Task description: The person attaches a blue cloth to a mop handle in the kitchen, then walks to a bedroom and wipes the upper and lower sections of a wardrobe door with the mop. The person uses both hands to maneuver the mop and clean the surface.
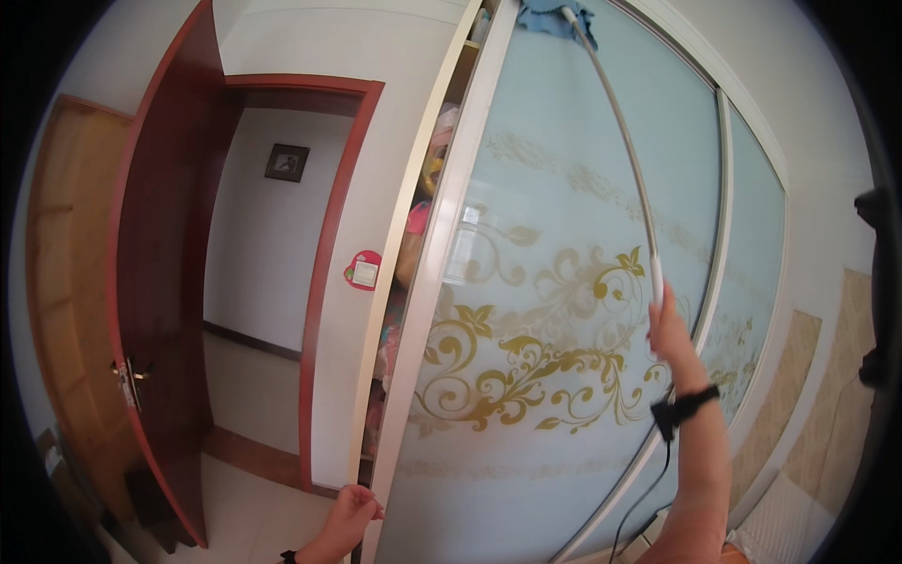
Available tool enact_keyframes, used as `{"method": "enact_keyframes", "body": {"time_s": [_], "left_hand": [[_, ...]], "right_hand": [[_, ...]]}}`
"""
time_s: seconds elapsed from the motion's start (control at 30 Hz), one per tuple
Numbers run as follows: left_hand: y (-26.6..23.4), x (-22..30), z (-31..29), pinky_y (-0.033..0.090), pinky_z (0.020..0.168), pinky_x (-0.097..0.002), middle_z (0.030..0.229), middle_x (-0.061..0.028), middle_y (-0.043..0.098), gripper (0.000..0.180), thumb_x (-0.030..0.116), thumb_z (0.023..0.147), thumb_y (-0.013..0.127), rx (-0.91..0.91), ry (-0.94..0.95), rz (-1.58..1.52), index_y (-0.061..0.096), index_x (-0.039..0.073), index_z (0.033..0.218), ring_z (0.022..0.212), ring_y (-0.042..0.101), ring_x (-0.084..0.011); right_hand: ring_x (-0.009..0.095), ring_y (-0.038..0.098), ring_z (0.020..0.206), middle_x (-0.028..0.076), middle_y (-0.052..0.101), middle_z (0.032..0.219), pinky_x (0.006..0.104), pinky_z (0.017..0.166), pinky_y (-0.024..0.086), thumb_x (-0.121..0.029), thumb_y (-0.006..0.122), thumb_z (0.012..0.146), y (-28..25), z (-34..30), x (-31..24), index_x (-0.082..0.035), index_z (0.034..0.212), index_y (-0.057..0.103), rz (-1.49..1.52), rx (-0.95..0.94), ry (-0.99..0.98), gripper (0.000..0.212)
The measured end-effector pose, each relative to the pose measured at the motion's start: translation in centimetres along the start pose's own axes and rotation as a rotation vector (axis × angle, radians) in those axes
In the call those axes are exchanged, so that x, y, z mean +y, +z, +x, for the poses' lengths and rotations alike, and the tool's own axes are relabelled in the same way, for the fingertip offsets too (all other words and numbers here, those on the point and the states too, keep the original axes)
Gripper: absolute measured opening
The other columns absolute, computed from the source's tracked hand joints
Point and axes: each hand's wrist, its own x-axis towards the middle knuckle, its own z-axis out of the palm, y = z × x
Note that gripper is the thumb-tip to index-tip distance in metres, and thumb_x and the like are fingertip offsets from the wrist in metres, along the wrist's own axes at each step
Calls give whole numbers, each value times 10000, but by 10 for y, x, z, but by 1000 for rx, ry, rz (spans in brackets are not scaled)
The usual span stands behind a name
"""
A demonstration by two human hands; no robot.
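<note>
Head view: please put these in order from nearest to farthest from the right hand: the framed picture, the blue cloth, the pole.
1. Pole: gripped in the right hand.
2. Blue cloth: at the pole's upper end, top of the view.
3. Framed picture: on the left, seen through the red door frame.

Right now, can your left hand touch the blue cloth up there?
Probably not: the blue cloth is high on the patterned door, while the left hand is low by its edge. The right hand uses a pole.
</note>
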Motion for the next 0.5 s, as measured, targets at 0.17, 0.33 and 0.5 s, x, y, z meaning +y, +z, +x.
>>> {"method": "enact_keyframes", "body": {"time_s": [0.17,0.33,0.5], "left_hand": [[6,-7,-13,501,777,-296,901,-98,584,118,49,941,475,47,-89,46,422,38,1046,813,604,-178],[6,-11,-26,501,771,-299,902,-100,585,110,48,945,468,87,-44,20,421,35,1043,814,603,-178],[14,-15,-36,501,764,-300,902,-101,586,104,50,947,466,90,-12,20,423,38,1042,797,603,-173]], "right_hand": [[180,546,464,112,575,641,324,401,458,-210,437,965,10,44,-54,-183,1458,159,196,-23,-92,567],[93,465,467,50,519,693,235,458,448,-98,476,938,29,-3,-38,-209,1496,118,807,-92,-105,672],[73,410,455,24,478,670,216,412,397,-82,447,943,26,-15,-45,-217,1491,159,848,-165,-213,633]]}}
